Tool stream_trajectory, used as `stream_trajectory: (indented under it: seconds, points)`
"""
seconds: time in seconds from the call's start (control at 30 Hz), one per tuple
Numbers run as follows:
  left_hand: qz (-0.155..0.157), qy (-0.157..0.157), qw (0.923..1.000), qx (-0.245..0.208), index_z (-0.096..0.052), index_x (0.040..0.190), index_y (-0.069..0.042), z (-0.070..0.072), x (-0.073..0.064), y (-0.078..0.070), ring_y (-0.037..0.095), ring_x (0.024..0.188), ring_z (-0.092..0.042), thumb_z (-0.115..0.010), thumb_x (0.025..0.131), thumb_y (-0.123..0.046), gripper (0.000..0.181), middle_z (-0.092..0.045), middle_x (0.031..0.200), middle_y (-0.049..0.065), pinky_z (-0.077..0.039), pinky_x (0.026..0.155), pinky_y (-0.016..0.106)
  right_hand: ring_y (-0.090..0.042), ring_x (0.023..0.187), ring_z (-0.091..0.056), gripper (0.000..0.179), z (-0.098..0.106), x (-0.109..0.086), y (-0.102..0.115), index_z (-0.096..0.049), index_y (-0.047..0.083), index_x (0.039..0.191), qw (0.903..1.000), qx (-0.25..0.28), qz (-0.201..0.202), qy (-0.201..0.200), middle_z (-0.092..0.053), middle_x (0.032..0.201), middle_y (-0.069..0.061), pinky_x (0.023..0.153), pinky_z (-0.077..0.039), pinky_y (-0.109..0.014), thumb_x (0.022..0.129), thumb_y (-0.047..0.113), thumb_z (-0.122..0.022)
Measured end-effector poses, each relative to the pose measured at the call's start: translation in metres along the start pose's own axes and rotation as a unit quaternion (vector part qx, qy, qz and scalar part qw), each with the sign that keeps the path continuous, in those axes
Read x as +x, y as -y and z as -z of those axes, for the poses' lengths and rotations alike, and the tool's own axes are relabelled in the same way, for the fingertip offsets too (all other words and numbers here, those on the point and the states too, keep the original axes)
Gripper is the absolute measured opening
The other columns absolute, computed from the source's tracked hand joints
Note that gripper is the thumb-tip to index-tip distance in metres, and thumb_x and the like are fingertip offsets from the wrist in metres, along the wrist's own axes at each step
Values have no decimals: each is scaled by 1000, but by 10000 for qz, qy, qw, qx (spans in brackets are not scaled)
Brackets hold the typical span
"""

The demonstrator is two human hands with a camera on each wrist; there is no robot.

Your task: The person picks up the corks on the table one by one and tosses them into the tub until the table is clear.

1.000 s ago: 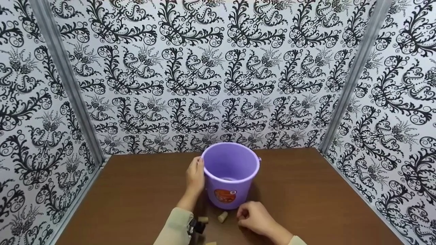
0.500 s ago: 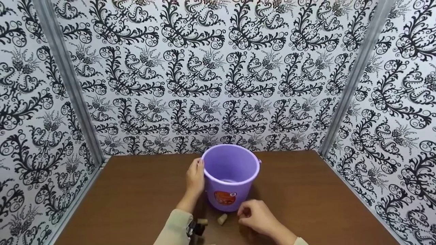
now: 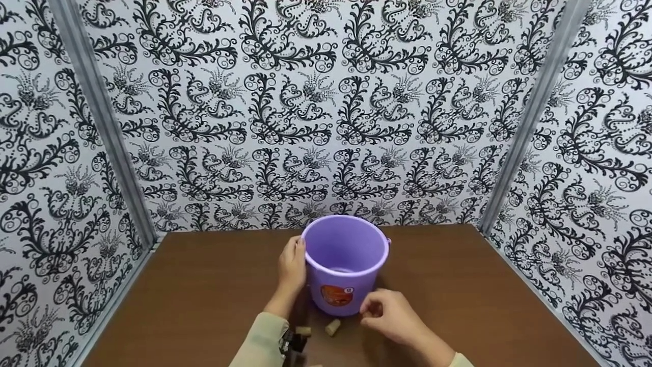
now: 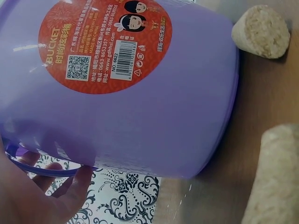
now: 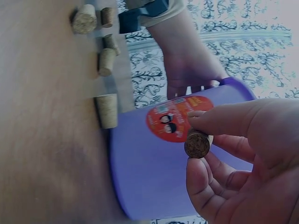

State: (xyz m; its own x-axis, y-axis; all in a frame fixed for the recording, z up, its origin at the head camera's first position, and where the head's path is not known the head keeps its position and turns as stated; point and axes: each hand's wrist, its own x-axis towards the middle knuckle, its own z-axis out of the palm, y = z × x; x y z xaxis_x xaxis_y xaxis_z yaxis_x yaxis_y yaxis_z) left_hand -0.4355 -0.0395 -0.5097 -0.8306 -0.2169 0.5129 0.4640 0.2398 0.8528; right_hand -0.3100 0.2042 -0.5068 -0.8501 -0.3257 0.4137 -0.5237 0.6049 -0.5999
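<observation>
A purple bucket (image 3: pixel 318 285) with a round red label (image 4: pixel 103 37) stands upright on the table. At its left side my left hand (image 3: pixel 293 265) holds it by the rim, with fingers also near the purple handle (image 4: pixel 42 171) in the left wrist view. My right hand (image 3: pixel 392 316) is low beside the bucket's right front. Between thumb and fingertips it pinches a short cork (image 5: pixel 197 144), seen end-on in the right wrist view and hidden in the head view. One loose cork (image 3: pixel 332 327) lies just in front of the bucket's base.
More corks lie on the brown table (image 3: pixel 214 285), among them a cork (image 3: pixel 303 331) by the left wrist and a large cork (image 5: pixel 84 19) in the right wrist view. Black-and-white patterned walls (image 3: pixel 316 127) enclose the back and sides.
My right hand, pinching, has shifted slightly up and to the right beside the bucket. The left hand and the bucket stay nearly where they were.
</observation>
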Motion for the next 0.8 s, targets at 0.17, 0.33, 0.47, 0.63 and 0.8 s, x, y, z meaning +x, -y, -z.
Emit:
stream_trajectory:
  seconds: [0.17, 0.33, 0.47, 0.63, 0.8]
  points:
    - [-46, -62, 10000, 15, -72, 114, -1, 0, -1, -3, 27, 99, -66, -49, 108, -20, 30, -74, 106, 19, -53, 93, 45, 0, 72, -54, 19, 11, 2, 6, -74, 18, 82, 9998, 11, -102, -191, -60, 80, 6, 66, -48, -20, 73, 5, -85]
    - [-82, -88, 9999, 24, -72, 114, -1, 2, 1, -4, 28, 99, -66, -49, 109, -20, 30, -74, 107, 20, -53, 93, 45, -2, 72, -55, 18, 21, 5, 11, -74, 16, 82, 9988, 176, -254, -379, -60, 80, 5, 66, -49, -21, 73, 4, -84]
    - [83, -40, 10000, -3, -72, 114, -1, 5, 0, -3, 29, 99, -66, -50, 108, -19, 29, -74, 106, 20, -53, 94, 46, -3, 73, -58, 17, 26, 6, 13, -75, 16, 84, 9982, 217, -428, -363, -62, 82, 5, 68, -51, -22, 75, 6, -85]
    - [72, -21, 9999, 110, -72, 115, -2, 3, 2, -1, 29, 101, -67, -49, 109, -21, 31, -75, 108, 20, -53, 94, 45, -4, 74, -61, 15, 37, 9, 17, -76, 16, 86, 9975, 238, -490, -460, -67, 83, 4, 70, -54, -25, 78, 9, -86]
    - [128, 41, 9999, 71, -72, 116, 0, 3, 2, -2, 30, 102, -67, -49, 109, -21, 32, -75, 110, 23, -53, 95, 46, -3, 73, -63, 14, 55, 11, 24, -76, 15, 89, 9947, 484, -744, -516, -72, 84, 1, 71, -55, -23, 81, 11, -87]
